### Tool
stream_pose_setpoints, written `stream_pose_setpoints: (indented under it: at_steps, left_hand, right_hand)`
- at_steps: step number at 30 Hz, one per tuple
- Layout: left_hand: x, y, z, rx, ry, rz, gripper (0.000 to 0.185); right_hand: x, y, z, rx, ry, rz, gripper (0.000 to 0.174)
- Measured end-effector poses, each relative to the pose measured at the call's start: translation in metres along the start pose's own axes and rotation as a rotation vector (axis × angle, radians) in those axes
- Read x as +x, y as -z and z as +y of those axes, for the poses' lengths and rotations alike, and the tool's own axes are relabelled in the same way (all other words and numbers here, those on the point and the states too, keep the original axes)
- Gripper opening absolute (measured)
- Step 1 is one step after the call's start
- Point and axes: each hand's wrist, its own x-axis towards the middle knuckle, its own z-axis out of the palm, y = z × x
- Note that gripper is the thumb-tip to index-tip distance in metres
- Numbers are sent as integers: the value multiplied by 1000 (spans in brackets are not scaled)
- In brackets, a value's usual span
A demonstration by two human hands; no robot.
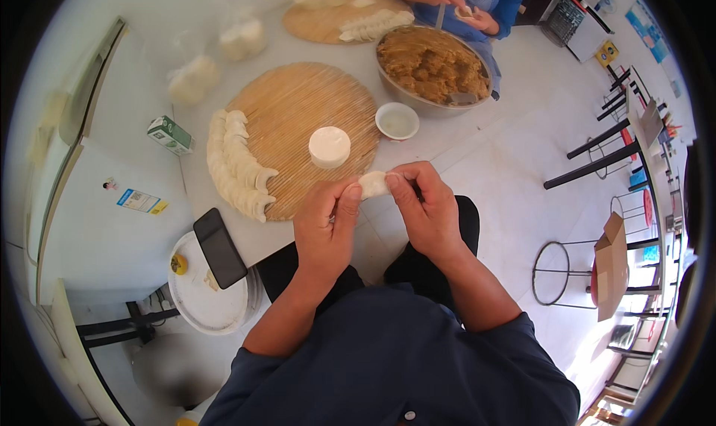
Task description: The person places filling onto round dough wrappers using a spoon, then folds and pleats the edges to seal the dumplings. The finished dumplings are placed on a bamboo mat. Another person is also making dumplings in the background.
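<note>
Between my two hands, just off the near edge of the round board, is a folded dough dumpling (374, 185). My left hand (329, 213) pinches its left end with thumb and forefinger. At the other end, the thumb and forefinger of my right hand (424, 208) press on the dough. Beyond them a stack of round dough wrappers (330, 145) stands on the round slatted board (296, 113). Finished dumplings (232, 163) line the board's left rim in curved rows. A white bowl of clear liquid (397, 121) sits right of the board.
A large metal basin of brown filling (433, 65) stands at the back right. Behind it a co-worker in blue (472, 6) holds a wrapper, near a second board with dumplings (347, 13). A black phone (220, 248) lies at left; a stool with a cardboard box (611, 269) stands right.
</note>
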Motion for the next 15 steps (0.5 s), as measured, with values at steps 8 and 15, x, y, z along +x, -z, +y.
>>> stream_pose_setpoints:
  at_steps: [8,15]
  left_hand:
    - [-1,1,-10,110,-198,62,19]
    - [-3,11,-1,-13,-114,-34,17]
  right_hand:
    - [1,-1,3,-159,181,-29,11]
    - [2,12,-6,-224,277,-132,14]
